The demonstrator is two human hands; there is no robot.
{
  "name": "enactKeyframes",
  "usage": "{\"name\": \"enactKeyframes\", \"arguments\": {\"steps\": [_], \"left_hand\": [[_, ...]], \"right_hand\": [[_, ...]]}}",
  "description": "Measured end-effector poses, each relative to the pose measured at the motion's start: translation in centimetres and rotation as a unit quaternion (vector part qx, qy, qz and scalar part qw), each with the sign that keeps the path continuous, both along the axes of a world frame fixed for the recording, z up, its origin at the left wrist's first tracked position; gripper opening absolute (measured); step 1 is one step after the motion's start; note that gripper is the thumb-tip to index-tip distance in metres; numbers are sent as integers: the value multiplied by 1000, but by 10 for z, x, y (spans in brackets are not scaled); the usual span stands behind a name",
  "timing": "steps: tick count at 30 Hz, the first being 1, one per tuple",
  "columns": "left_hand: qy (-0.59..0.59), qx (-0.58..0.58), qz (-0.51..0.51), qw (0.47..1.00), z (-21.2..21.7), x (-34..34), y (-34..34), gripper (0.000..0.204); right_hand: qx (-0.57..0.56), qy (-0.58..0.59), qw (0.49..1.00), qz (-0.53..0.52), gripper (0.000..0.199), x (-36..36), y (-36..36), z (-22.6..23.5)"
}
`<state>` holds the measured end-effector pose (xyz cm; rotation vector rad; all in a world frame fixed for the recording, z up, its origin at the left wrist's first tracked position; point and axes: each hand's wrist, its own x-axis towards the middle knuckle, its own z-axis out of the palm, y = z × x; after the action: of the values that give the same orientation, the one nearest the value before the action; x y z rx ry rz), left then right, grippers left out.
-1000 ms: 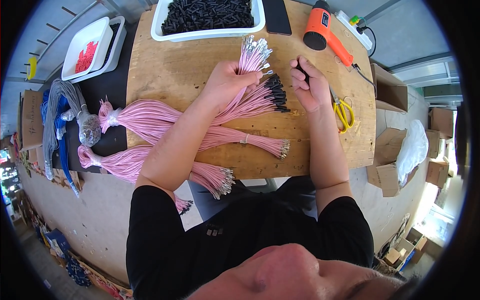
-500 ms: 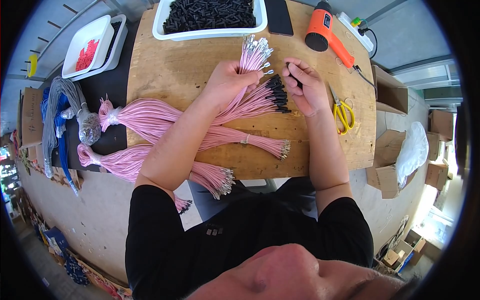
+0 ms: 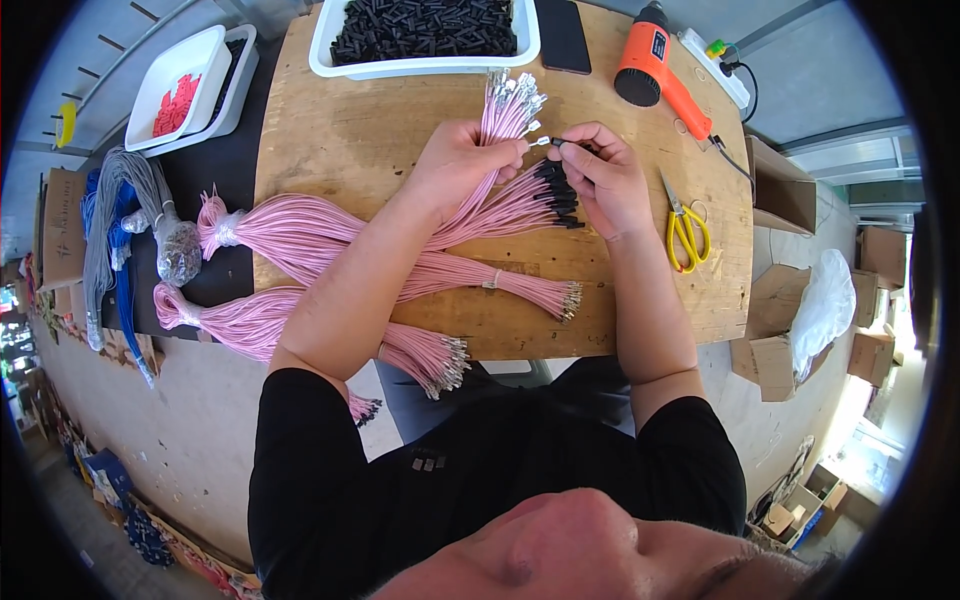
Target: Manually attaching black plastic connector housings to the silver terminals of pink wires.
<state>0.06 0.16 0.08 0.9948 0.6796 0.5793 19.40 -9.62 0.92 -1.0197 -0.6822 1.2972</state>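
Black sleeve sitting just beside a metal wire end

The left hand is clasping a bunch of pink wires, most metal ends pointing toward the far side. The right hand is pinching the sleeve between thumb and fingers. Black-tipped wires are lying nearer on the table. A white tub is standing at the far side; yellow scissors are resting on the right.

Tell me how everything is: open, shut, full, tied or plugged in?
Left hand: closed around pink wires
Right hand: pinching a black sleeve
Lower pink bundle: tied
Scissors: blades look shut
Heat gun: lying down; on or off unclear
Phone: screen dark
White tray: holding many black sleeves
Power strip: plugged into
Cardboard box: open
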Motion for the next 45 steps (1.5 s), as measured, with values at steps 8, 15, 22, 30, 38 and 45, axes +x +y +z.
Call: {"name": "enactKeyframes", "arguments": {"steps": [8, 15, 22, 30, 38, 45], "left_hand": [[6, 9, -12, 1000, 0, -1, 0, 16], [6, 7, -19, 1000, 2, -1, -1, 14], [2, 19, -31, 999, 3, -1, -1, 12], [0, 32, -37, 999, 3, -1, -2, 11], [-2, 17, -29, 999, 2, -1, -2, 15], [18, 37, -26, 999, 0, -3, -1, 16]], "right_hand": [[-6, -11, 999, -30, 15, -9, 1, 3], [27, -15, 997, -66, 15, -9, 1, -5], [35, -34, 997, -68, 15, -9, 1, -4], [27, -36, 997, -59, 13, -9, 0, -3], [19, -39, 998, -53, 13, -8, -1, -2], [-24, 79, 996, -15, 17, 2, -1, 4]]}}
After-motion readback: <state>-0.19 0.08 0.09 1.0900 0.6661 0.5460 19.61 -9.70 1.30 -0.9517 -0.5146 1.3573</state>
